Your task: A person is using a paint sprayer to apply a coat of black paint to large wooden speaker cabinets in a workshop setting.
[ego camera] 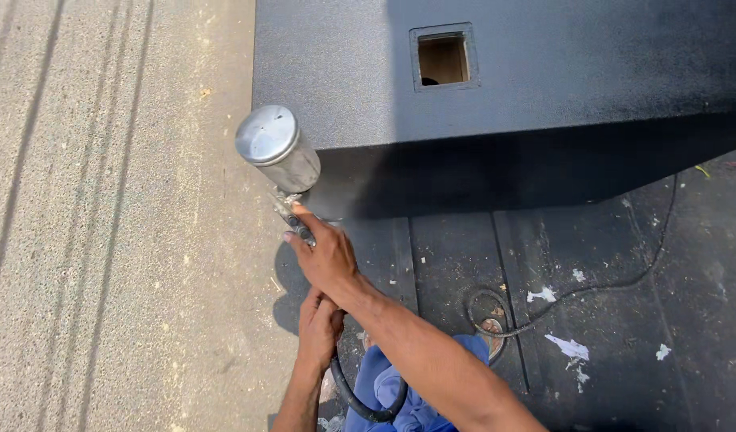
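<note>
Head view, outdoors, bright sun.

Right hand: wrapped around grip of spray gun, fingers curled tight on handle and trigger, thumb along top. Gun angled up and to the left of frame; metal cup on top, lid shut, tilted, lit by sun. Nozzle end hidden behind cup; cannot tell whether paint is leaving it.

Left hand: just below right wrist, touching it, fingers closed around black hose. Hose loops down from this hand and curves back up near bottom edge.

Black box: large, textured dark coating, just beyond cup. Square cutout in top face, bare wood inside. Near side face in deep shadow.

Ground: pale concrete at left with long parallel marks; dark overspray-stained sheet under box and at right. Thin black cable coils across sheet. White paper scraps stuck on sheet. Blue trouser leg at bottom, sandal close to cable loop.
</note>
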